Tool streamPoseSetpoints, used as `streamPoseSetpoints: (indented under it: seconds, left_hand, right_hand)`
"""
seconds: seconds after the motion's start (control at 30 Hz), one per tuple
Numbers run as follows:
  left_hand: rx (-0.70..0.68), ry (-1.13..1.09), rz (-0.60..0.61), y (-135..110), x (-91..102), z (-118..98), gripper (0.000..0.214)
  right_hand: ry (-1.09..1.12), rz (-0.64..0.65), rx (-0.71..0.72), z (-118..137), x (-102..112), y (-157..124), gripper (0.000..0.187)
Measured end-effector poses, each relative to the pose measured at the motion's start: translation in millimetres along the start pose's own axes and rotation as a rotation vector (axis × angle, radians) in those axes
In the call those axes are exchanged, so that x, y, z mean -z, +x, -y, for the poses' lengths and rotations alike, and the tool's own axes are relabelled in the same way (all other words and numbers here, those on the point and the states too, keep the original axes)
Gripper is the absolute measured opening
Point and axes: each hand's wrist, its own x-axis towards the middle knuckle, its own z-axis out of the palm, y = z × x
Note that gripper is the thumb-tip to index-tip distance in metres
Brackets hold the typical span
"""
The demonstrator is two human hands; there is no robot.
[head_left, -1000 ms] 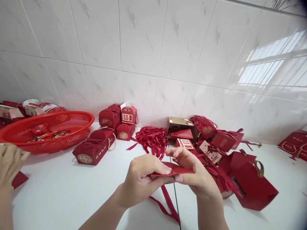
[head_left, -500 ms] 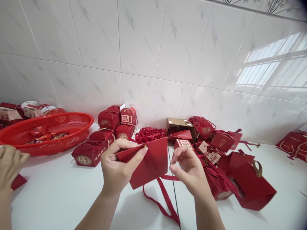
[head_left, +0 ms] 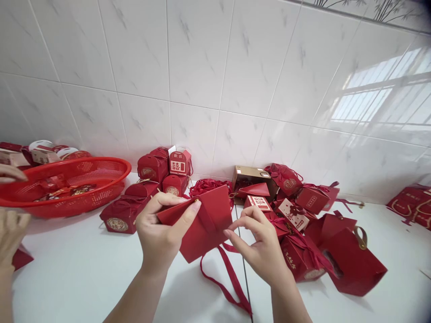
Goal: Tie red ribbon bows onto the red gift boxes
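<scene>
My left hand pinches the top corner of a flat red paper gift box and holds it up above the white table. A red ribbon hangs from the box onto the table. My right hand is just right of the box, fingers loosely curled, with the fingertips touching its lower right edge. I cannot make out anything held in it.
A red mesh basket sits at the left. Another person's hands work at the far left edge. Assembled red boxes, a ribbon pile, a brown carton and more red boxes line the tiled wall.
The red box went from flat between both hands to raised in my left hand. My right hand let go, then came back to its lower edge. The other person's hand rose toward the basket.
</scene>
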Motion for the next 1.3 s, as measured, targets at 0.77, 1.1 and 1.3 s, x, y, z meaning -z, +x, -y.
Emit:
streamPoseSetpoints:
  seconds: [0.77, 1.1, 1.3]
  left_hand:
    - [-0.056, -0.078, 0.306, -5.3, -1.5, 8.2, 0.019]
    - [-0.431, -0.234, 0.796, -19.7, -15.2, 4.3, 0.020]
    - [-0.536, -0.245, 0.813, -17.2, -12.4, -0.4, 0.019]
  right_hand:
    - [0.377, -0.246, -0.161, -17.5, 24.0, 0.8, 0.007]
    - [0.516, -0.749, 0.125, -1.9, 32.9, -13.3, 0.020]
    - [0.477, -0.413, 0.063, -3.7, 27.9, -13.8, 0.028]
